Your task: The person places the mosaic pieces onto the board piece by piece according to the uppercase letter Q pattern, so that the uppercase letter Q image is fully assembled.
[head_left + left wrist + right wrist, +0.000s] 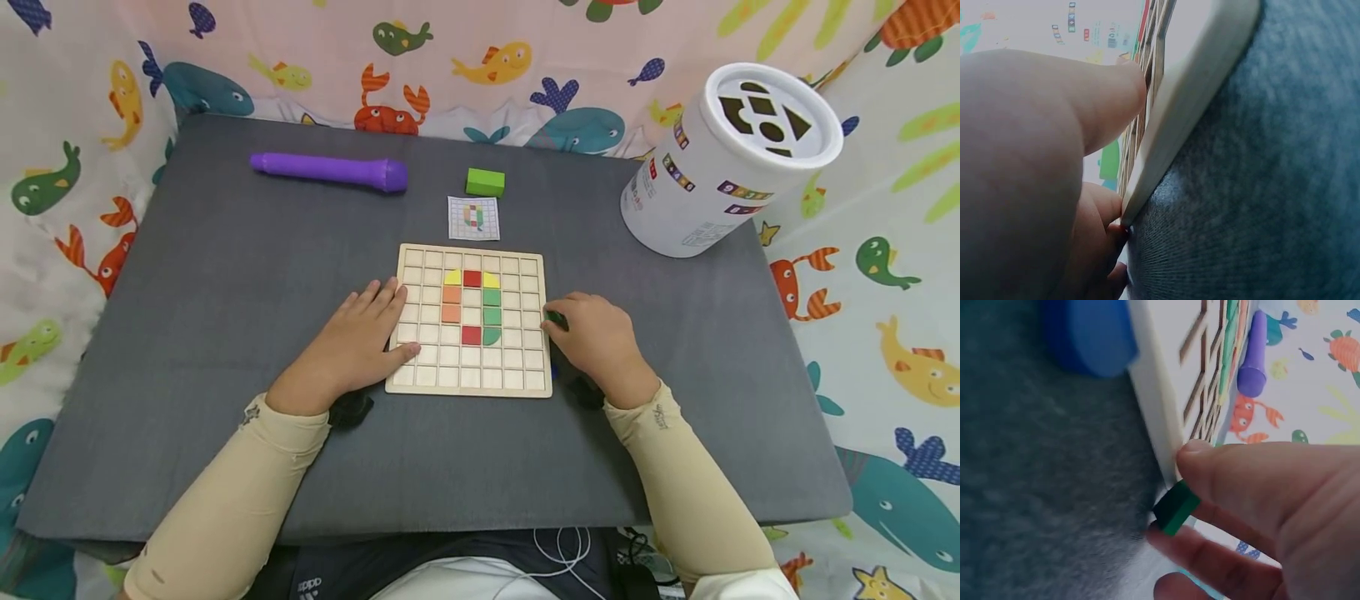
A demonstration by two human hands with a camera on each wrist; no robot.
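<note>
A wooden grid board lies on the grey table, holding several coloured tiles: yellow corners, a red tile between them, orange on the left, green down the right, and red with a rounded green tile below. My left hand rests on the board's left edge, fingers straight and thumb over the grid. At the right edge, my right hand pinches a small dark green block between thumb and finger, close beside the board. Past the board's upper edge lies a small printed card with a coloured grid pattern.
Behind the card sits a light green block. A purple microphone-shaped stick lies at the back left. At the back right stands a white canister with shaped holes in its lid. A blue piece is beside the board's right edge.
</note>
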